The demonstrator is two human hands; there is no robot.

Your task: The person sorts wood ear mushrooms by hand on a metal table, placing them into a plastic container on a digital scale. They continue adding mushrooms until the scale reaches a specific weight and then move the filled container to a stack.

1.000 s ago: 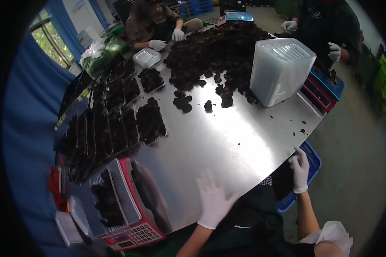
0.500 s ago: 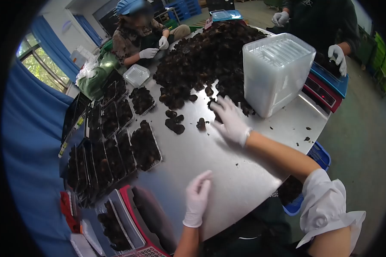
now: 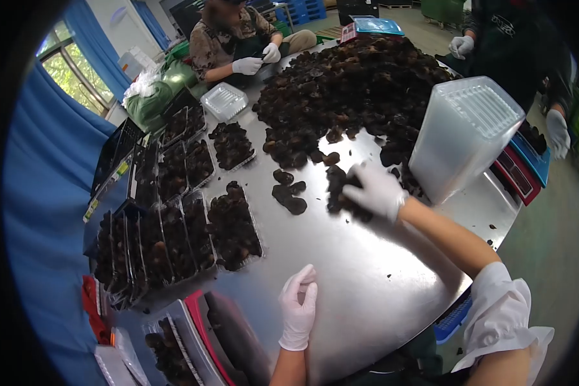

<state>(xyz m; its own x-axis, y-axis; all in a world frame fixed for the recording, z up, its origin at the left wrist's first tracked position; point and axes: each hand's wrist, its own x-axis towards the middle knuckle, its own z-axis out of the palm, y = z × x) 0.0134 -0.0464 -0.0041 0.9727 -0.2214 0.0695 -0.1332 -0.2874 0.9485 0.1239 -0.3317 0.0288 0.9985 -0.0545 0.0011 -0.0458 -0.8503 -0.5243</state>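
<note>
I've got my right hand (image 3: 376, 191), in a white glove, stretched out across the steel table (image 3: 367, 276), and it lies on a clump of dark mushrooms (image 3: 336, 188) just below the edge of the big heap (image 3: 360, 83). The fingers (image 3: 360, 183) are bent down over the clump and touching it; from up here I cannot tell whether they are truly clamped on it or only resting on top. That clump sits near the middle of the table, between the loose mushrooms (image 3: 288, 194) to its left and the stack of clear trays (image 3: 463, 135) to its right.

My left hand (image 3: 298, 309), also gloved, is close to me at the near edge of the table. Its fingers are loosely together, a little curled, and there is nothing in it. It is well apart from the clump.

To the left, filled trays (image 3: 235, 225) stand in rows, touching side by side, and the nearest one is just beside the loose mushrooms. A red scale (image 3: 196, 321) shows at the lower left, with a tray of mushrooms (image 3: 164, 347) on it. An empty clear tray (image 3: 224, 101) sits by the far rows.

Across the table, a co-worker's gloved hands (image 3: 257, 59) are at the heap's far side. On the right, another person's gloved hand (image 3: 558, 132) hangs beside a second scale (image 3: 518, 170).
</note>
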